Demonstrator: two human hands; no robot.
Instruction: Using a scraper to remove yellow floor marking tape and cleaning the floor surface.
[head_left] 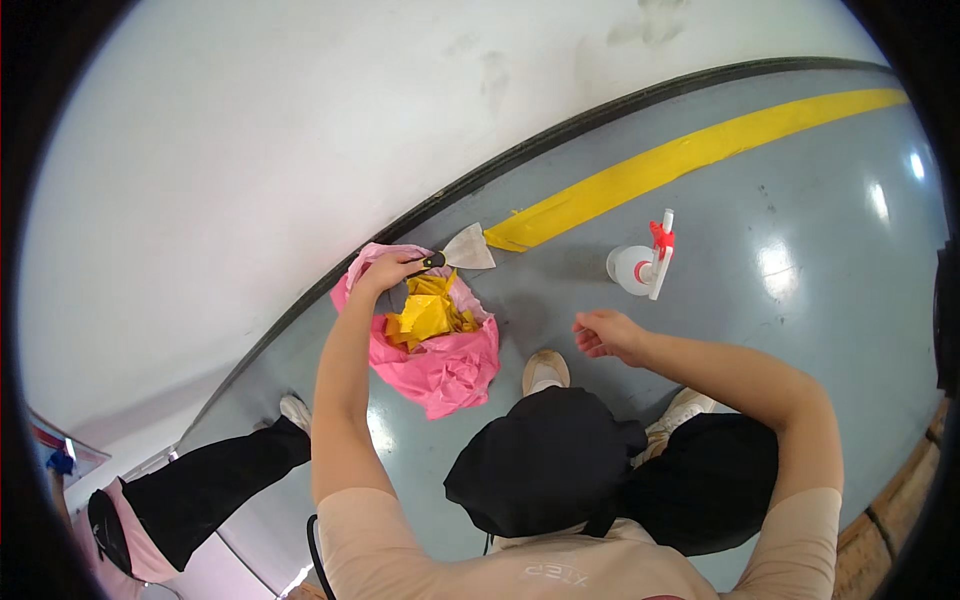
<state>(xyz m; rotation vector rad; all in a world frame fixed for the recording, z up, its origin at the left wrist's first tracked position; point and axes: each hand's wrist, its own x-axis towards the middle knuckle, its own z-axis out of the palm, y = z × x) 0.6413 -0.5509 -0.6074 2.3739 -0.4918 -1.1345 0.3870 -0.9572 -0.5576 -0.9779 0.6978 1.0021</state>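
Scraper (462, 252) is gripped in the left hand (388, 270), blade held over the pink bag (445, 370); yellow tape scraps (428, 314) already bagged just below that hand; right hand (603, 334) loosely curled, holding nothing; yellow floor tape (690, 155) beyond it is mostly left; spray bottle (640, 265) nearby, untouched.

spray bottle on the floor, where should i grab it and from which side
Probably by the neck just under the red trigger head. The white spray bottle seems to stand upright on the grey floor, alone, ahead of the empty right hand. Come from above on the near side, fingers round the neck.
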